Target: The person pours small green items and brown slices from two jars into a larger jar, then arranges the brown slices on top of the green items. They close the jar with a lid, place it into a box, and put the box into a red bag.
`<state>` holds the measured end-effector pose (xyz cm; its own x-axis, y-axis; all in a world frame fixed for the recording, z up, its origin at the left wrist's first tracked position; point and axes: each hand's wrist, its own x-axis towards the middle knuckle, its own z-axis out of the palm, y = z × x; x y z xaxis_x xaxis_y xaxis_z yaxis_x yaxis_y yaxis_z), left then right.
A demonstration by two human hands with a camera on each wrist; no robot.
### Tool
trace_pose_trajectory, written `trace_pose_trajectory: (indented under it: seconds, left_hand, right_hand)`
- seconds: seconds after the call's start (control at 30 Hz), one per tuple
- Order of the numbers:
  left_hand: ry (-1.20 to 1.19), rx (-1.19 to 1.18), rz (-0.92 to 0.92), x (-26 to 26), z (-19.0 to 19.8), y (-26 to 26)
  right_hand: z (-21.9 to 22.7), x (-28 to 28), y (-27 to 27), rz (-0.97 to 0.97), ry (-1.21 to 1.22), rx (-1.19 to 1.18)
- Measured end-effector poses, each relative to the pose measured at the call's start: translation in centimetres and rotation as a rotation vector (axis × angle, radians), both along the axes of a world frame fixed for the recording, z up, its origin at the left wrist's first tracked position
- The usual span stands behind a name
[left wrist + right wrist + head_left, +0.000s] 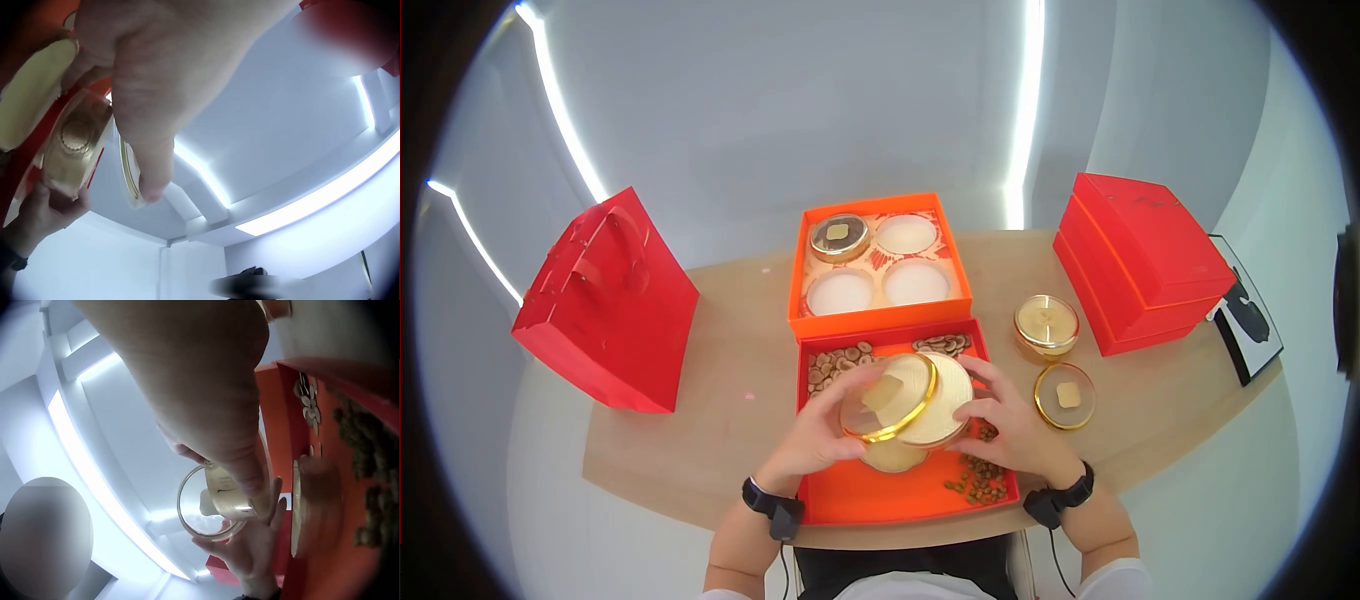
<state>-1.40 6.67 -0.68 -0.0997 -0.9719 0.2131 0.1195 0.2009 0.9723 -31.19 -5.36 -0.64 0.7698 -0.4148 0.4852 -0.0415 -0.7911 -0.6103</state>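
Note:
Over the red tray (pixel 850 505), my left hand (pixel 815 435) grips a clear round lid with a gold rim (pixel 890 398), tilted, a gold square on it. My right hand (pixel 1015 432) holds a round clear jar with a pale ribbed disc (pixel 945 400) close beside the lid. Whether lid and jar touch, I cannot tell. Below them another pale round container (pixel 893 458) stands in the tray, partly hidden. In the right wrist view my right hand's fingers curl round the jar (pixel 228 494), with the lid's rim (pixel 181 506) behind it.
Dried slices (pixel 832 365) and brown-green pieces (pixel 982 482) lie in the tray. Behind stands an orange box (pixel 880 322) with one lidded jar (pixel 838 240) and several round recesses. To the right are a jar (pixel 1046 325), a lid (pixel 1064 397) and red boxes (pixel 1145 260); left, a red bag (pixel 615 310).

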Motion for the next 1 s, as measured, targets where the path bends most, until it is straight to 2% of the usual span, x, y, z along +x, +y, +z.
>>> trace_pose_trajectory:
  seconds: [0.03,0.13,0.23,0.33,0.43,0.53,0.73,0.83,0.93,1.0]
  left_hand:
    - [-0.088,-0.046,-0.053,0.3,-0.2,-0.4]
    - [-0.239,-0.062,0.030,-0.7,-0.3,0.0]
    - [-0.219,-0.013,0.054,-1.0,0.0,0.2]
    - [-0.297,0.024,0.060,-1.0,0.0,0.4]
    - [-0.497,-0.013,0.068,-0.9,-0.2,0.2]
    - [-0.606,-0.023,0.099,-1.3,0.6,0.4]
    - [-0.611,-0.111,0.041,-1.5,1.1,0.3]
    - [-0.635,-0.102,0.061,-1.7,0.8,0.4]
    - [-0.530,-0.010,0.023,-1.7,0.8,0.5]
    - [-0.590,-0.046,0.063,-1.8,0.9,0.6]
  right_hand:
    - [0.1,0.1,0.2,0.013,0.012,0.033]
    - [0.6,0.2,0.3,0.002,-0.002,-0.040]
    - [0.4,0.5,0.4,-0.002,-0.072,0.007]
    - [-0.3,1.1,1.0,0.036,-0.145,0.234]
    - [1.1,1.0,1.5,-0.039,0.021,-0.015]
    - [0.6,1.3,1.8,-0.042,0.030,-0.051]
    - [-0.4,1.4,1.7,-0.042,-0.043,-0.085]
    - [-0.4,1.5,1.8,-0.054,-0.043,-0.107]
    - [-0.4,1.5,1.8,-0.038,-0.055,-0.123]
    - [-0.4,1.5,2.0,-0.034,-0.056,-0.101]
